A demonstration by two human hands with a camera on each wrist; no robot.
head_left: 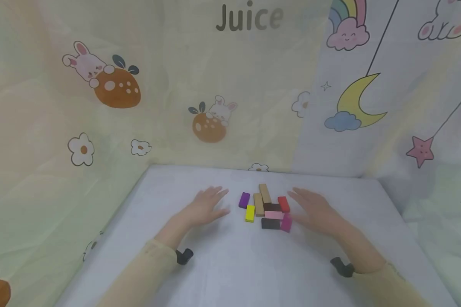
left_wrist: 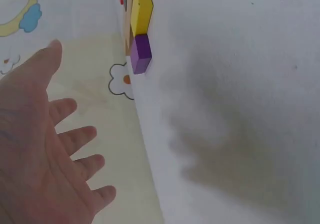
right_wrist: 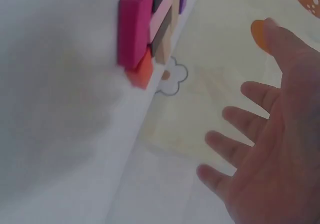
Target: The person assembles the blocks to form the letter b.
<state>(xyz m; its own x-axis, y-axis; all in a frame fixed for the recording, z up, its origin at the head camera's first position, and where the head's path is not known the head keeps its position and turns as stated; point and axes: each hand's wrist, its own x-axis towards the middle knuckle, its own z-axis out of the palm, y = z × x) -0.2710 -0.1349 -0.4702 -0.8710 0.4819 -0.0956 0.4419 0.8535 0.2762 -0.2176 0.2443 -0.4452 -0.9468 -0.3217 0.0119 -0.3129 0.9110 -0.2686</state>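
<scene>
A cluster of small rectangular blocks lies on the white table between my two hands. The purple block (head_left: 244, 200) and the yellow block (head_left: 250, 213) are on its left side. Two plain wooden blocks (head_left: 259, 204) stand out toward the back. A dark brown block (head_left: 272, 207), a light pink block (head_left: 273, 215) and a black block (head_left: 270, 224) lie crosswise, with a red block (head_left: 284, 204) and a magenta block (head_left: 286, 223) on the right. My left hand (head_left: 205, 207), fingers spread, hovers left of the purple block. My right hand (head_left: 316, 212) is spread beside the red and magenta blocks, holding nothing.
The white table (head_left: 230, 273) reaches back to a patterned cloth wall (head_left: 169, 94) with rabbits, flowers and a moon. More cloth hangs at both sides. A dark strap piece shows at each wrist, below the sleeve cuffs (head_left: 157, 251).
</scene>
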